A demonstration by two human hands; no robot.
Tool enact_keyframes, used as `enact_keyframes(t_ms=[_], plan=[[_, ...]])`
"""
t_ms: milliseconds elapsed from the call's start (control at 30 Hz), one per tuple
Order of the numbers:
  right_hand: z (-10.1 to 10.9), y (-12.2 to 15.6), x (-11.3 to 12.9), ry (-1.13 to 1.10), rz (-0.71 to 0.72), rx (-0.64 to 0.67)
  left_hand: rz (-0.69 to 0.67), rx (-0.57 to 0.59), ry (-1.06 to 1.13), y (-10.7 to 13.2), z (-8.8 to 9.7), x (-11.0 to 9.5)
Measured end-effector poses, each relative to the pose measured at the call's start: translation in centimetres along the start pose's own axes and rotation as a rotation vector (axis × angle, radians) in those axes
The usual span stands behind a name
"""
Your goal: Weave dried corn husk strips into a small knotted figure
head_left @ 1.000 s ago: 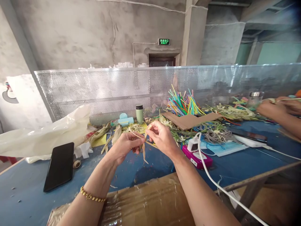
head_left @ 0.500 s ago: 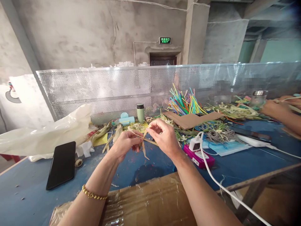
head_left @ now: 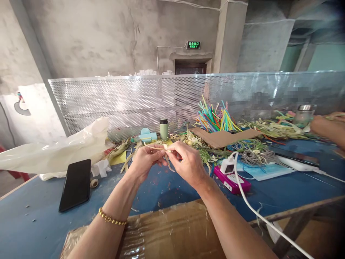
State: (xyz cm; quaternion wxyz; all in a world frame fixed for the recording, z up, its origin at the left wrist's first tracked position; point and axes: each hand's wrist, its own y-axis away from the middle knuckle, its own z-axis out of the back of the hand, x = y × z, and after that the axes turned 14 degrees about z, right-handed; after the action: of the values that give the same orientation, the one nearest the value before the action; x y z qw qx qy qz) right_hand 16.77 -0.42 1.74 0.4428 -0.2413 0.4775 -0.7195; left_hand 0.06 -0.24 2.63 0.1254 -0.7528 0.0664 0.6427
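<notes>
Over the blue table, my left hand [head_left: 143, 160] and my right hand [head_left: 186, 160] meet fingertip to fingertip. Both pinch a thin pale dried husk strip [head_left: 169, 164]; one end sticks out leftward above my left fingers, and another hangs below, between the hands. The exact spot where the fingers grip it is partly hidden. Behind the hands lies a heap of dried husk pieces [head_left: 192, 138], with a green bottle with a black lid [head_left: 164, 130] standing at its back.
A black phone [head_left: 75, 185] lies left, near a plastic sheet [head_left: 54, 154]. On the right are a magenta power strip [head_left: 233, 181] with a white cable, cardboard [head_left: 226, 138] and colourful pipe cleaners [head_left: 215, 118]. Another person's hands [head_left: 327, 126] work at far right. A cardboard box [head_left: 172, 233] sits in front.
My hands have come closer together, fingertips now touching around the strip. The strip's hanging end shows shorter and slants to the right. The view has shifted slightly left.
</notes>
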Motion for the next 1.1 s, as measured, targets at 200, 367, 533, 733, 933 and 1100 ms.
enact_keyframes(t_ms=[200, 367, 533, 733, 933, 1100], plan=[[-0.1, 0.1, 0.3, 0.228, 0.159, 0.076, -0.036, 0.01, 0.05, -0.1, -0.2, 0.2], [-0.2, 0.2, 0.4, 0.274, 0.157, 0.108, -0.036, 0.018, 0.059, -0.2, -0.2, 0.2], [-0.2, 0.0, 0.8, 0.285, 0.152, 0.114, -0.028, -0.04, 0.036, -0.2, -0.2, 0.2], [-0.4, -0.1, 1.5, 0.322, 0.166, 0.126, -0.074, -0.133, 0.052, 0.0, -0.5, 0.1], [-0.8, -0.1, 1.6, 0.42, 0.219, 0.101, -0.031, -0.118, 0.146, 0.1, -0.7, -0.3], [-1.2, 0.0, 1.9, 0.456, 0.202, 0.092, -0.004, -0.102, 0.2, 0.2, -0.6, -0.5]])
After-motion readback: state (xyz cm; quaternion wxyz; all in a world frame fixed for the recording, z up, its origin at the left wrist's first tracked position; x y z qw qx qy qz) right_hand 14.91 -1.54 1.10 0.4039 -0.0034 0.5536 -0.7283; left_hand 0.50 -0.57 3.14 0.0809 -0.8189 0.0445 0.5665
